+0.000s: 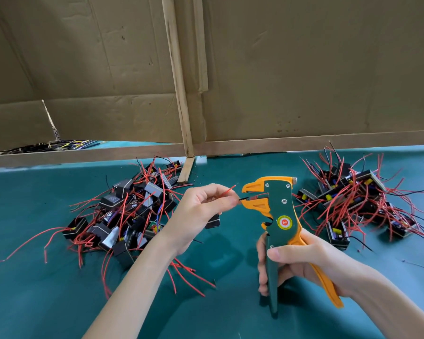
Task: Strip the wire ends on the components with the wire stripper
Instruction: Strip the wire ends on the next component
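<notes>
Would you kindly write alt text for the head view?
A left hand holds a black wire end in the jaws of a wire stripper gripped by the right hand, between piles of red-wired components on a teal table.

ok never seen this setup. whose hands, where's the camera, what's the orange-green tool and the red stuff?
No robot here: a person works bare-handed, and the picture comes from a camera worn on their head, looking down. The right hand grips the handles of a wire stripper, held upright. The left hand pinches a black wire, its end in the stripper's mouth; a red wire sticks up from the same hand, and a black component hangs below it. On the green table lie two piles of such components trailing red and black wires: a left pile and a right pile. Cardboard stands behind.
</notes>
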`<state>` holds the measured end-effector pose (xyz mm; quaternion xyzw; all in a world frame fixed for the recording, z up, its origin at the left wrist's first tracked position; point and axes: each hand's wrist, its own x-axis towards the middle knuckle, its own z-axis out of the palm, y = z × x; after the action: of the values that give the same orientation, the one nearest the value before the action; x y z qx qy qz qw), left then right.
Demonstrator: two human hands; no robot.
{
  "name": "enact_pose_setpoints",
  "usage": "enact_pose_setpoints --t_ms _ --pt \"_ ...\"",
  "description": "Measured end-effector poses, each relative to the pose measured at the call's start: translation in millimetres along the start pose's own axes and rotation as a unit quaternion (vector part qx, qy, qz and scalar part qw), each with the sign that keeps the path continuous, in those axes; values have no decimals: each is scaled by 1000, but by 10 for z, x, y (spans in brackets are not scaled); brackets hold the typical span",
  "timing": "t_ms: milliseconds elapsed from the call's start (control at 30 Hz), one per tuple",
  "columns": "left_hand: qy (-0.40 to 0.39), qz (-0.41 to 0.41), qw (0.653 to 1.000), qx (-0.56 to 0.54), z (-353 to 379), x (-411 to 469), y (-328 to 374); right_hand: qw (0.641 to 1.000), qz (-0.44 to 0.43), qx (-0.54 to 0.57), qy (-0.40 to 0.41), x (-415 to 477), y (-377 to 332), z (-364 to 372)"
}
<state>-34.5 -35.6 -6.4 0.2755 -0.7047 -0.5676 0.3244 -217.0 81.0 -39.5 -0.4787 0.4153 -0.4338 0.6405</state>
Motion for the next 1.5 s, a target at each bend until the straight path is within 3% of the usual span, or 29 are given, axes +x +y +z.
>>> enact_pose_setpoints --t_ms 533,733,900,1067,1233,1433,1500 --pt "-55 6 998 6 -121 12 57 998 -18 -55 34 24 33 82" --pt "-42 13 999 -5 -126 19 11 993 -19 -44 112 62 100 212" --pt "5 22 999 -38 -42 60 -115 971 -27 -52 232 119 202 256" --pt "46 18 998 -39 12 89 -254 991 -29 50 123 134 139 151" --pt "76 49 991 103 86 81 -366 983 -47 126 127 159 130 -1" --pt "26 73 952 294 235 14 -529 980 -27 133 148 152 80 -115" --pt "12 81 947 311 254 4 -562 980 -16 134 145 148 92 -116"
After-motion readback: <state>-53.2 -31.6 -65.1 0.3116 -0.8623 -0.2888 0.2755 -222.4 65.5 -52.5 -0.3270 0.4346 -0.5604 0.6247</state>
